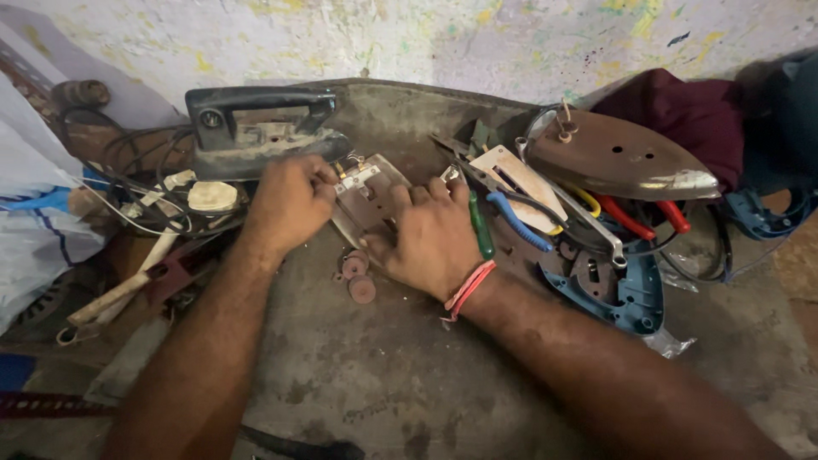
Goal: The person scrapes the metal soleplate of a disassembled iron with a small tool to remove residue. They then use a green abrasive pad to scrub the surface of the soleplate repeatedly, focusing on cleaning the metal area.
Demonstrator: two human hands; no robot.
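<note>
I am leaning over a grimy workbench [409, 375] with both hands on a small metal iron plate [368, 198] that is lying flat between them, just in front of my knuckles. My left hand [288, 204] is curling into a loose fist at the plate's left edge, fingers bent inward and pressing on it near a small fitting; I cannot tell whether the fingertips are pinching anything. My right hand [430, 238] is lying mostly flat and spread over the plate's right and lower side, fingers pointing toward the wall, pinning it down rather than gripping; a red thread band [467, 290] is circling that wrist. A green-handled screwdriver [481, 228] is lying just beside my right hand, touching its outer edge. Some small round reddish discs [358, 277] are sitting on the bench right below the plate, near my right thumb. Behind my left hand a dark iron body with handle [256, 128] is resting, touching the plate's far side. To the right, an upturned iron soleplate [622, 158], red-handled pliers [635, 217] and a blue plastic iron shell [626, 294] are piling together, well apart from the plate.
</note>
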